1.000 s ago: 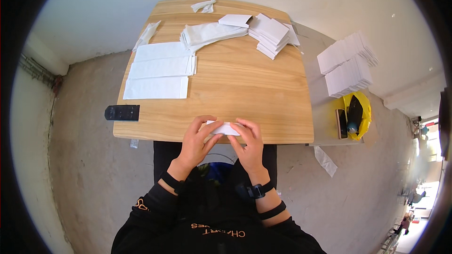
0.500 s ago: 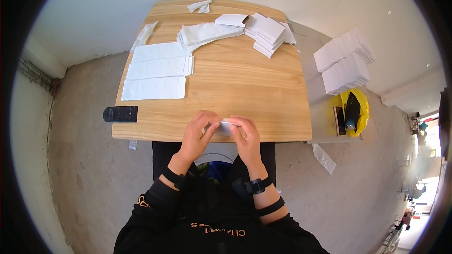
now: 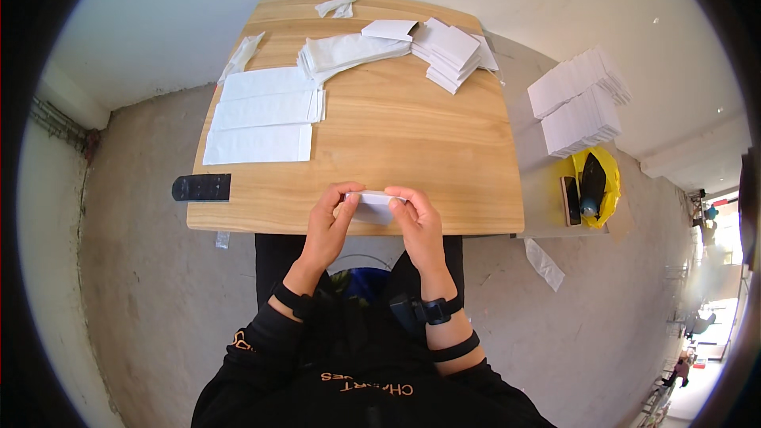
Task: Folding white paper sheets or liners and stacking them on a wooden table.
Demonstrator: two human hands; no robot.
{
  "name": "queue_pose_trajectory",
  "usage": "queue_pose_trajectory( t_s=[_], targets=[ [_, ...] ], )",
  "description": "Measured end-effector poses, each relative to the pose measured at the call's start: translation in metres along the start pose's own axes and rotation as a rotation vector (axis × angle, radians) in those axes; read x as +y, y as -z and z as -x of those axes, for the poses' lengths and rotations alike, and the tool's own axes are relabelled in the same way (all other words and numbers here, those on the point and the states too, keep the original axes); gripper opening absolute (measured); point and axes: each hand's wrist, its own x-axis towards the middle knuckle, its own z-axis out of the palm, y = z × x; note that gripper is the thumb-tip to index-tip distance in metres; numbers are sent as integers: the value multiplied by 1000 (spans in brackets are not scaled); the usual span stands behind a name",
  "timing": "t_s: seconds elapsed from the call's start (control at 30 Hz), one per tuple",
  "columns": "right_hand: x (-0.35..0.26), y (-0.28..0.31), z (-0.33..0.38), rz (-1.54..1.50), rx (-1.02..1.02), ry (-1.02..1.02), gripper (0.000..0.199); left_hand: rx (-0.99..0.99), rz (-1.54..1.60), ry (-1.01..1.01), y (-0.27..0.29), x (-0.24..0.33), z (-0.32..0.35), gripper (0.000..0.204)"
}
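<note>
We've got both hands on it now, left hand (image 3: 329, 226) & right hand (image 3: 418, 226) each pinched on an end of the small folded white paper (image 3: 374, 200) at the near edge of the wooden table (image 3: 396, 135)

Folded white paper (image 3: 374, 204) half hidden by fingers, phone (image 3: 570, 200) screen too small to read
</note>
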Motion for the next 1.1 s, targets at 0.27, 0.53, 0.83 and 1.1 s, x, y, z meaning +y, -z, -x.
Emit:
queue_pose_trajectory(
  t_s=[0.27, 0.53, 0.83, 1.1],
  targets=[
    [-5, 2, -3, -55, -16, -111, 22, -8, 10, 45, 0, 0, -5, 23],
    [6, -3, 0, -53, -2, 0, 21, -6, 37, -18, 4, -8, 2, 22],
    [12, 2, -1, 17, 5, 111, 21, -64, 64, 39, 15, 5, -2, 23],
    [7, 0, 0, 23, 8, 89, 20, -213, 101, 148, 24, 12, -11, 20]
  ],
)
